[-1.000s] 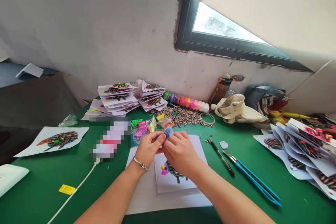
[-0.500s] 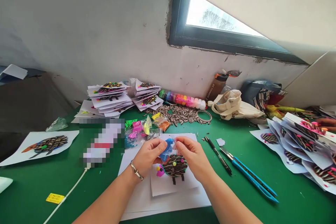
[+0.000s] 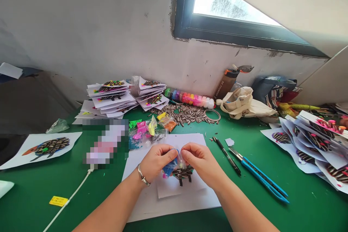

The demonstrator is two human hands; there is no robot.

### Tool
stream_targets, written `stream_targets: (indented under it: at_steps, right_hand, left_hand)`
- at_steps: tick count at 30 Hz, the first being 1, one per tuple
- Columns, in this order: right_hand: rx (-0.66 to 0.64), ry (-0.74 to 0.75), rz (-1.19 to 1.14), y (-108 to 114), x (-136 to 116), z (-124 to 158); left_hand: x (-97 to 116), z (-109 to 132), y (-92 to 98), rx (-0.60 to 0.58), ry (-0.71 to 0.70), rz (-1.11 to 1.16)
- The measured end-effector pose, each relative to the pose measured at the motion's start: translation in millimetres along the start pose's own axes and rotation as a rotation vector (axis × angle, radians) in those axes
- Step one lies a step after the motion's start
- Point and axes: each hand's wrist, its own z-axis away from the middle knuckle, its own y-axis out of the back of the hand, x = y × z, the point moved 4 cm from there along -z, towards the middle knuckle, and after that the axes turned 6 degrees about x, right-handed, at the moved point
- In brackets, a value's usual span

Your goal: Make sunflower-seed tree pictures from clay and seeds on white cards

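Pinched between both hands, a small clear bag of blue clay (image 3: 171,165) was held just above the seed picture (image 3: 182,173) on the white paper — left hand (image 3: 156,161) clamped on its left top corner, right hand (image 3: 199,161) on its right, equally near.

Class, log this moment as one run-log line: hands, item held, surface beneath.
left hand: pinching blue clay bag | right hand: pinching same bag | beneath: seed picture on white paper
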Motion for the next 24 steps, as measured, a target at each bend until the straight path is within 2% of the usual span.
stream_targets:
  at_steps: [4, 9, 12, 16, 19, 24]
  right_hand:
    - [-0.025, -0.01, 0.003, -1.7, -0.9, 2.7]
    - [-0.07, 0.014, 0.143, -5.2, -1.1, 5.8]
    - [-0.09, 0.033, 0.184, -6.3, -0.8, 6.2]
    - [-0.123, -0.087, -0.105, -8.5, 4.2, 5.2]
    - [-0.141, -0.117, -0.352, -12.9, 7.2, 5.1]
    - [-0.18, -0.175, -0.49, -21.1, 13.1, 6.7]
  left_hand:
    - [3.0, 0.3, -0.2, -0.025, -0.013, -0.038]
    - [11.3, -0.1, 2.8, 0.028, -0.12, -0.177]
    - [11.5, -0.1, 1.6, 0.026, -0.127, -0.17]
    - [5.7, 1.4, -2.2, -0.036, -0.044, -0.063]
    - [2.1, 3.4, -4.4, -0.065, 0.014, 0.028]
    - [4.1, 5.0, -8.0, -0.086, 0.039, 0.234]
